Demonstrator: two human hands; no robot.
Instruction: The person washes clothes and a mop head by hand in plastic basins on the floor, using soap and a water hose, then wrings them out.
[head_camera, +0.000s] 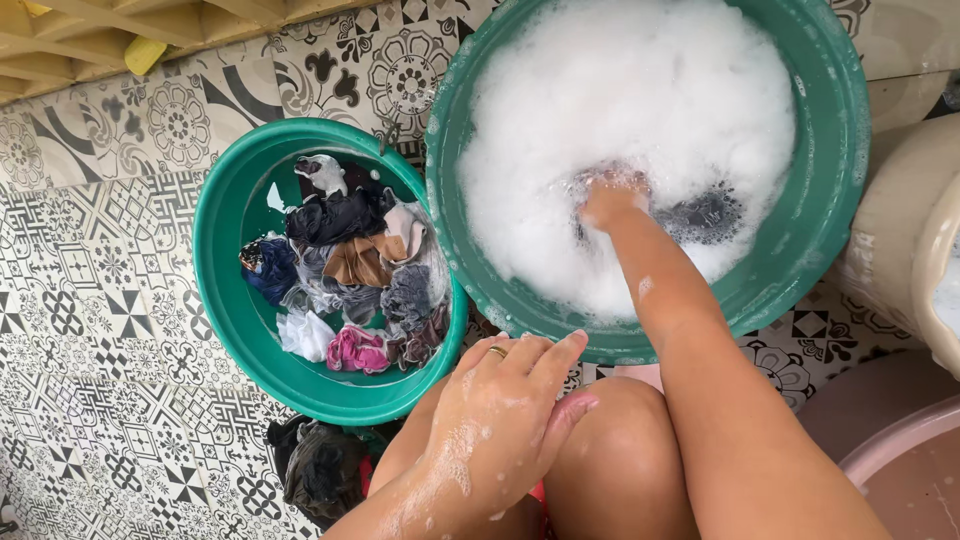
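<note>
Right hand (612, 198), fingers hidden under suds so their grip cannot be told, should knead the dark cloth (705, 213) deep in the foamy basin (835, 150) while the left hand (500, 410), fingers loosely spread and holding nothing, braces on the knee (610, 440) at six o'clock.

Bright, even daylight across the whole view, soft and diffuse, no hard shadows anywhere. The white foam (620, 110) at one o'clock is nearly blown out, its detail washed flat. A faint sheen sits on the green basin rim (835, 150) at two o'clock. Focus is crisp on the patterned floor tiles (90, 300) at nine o'clock; the edges bow slightly outward.
</note>
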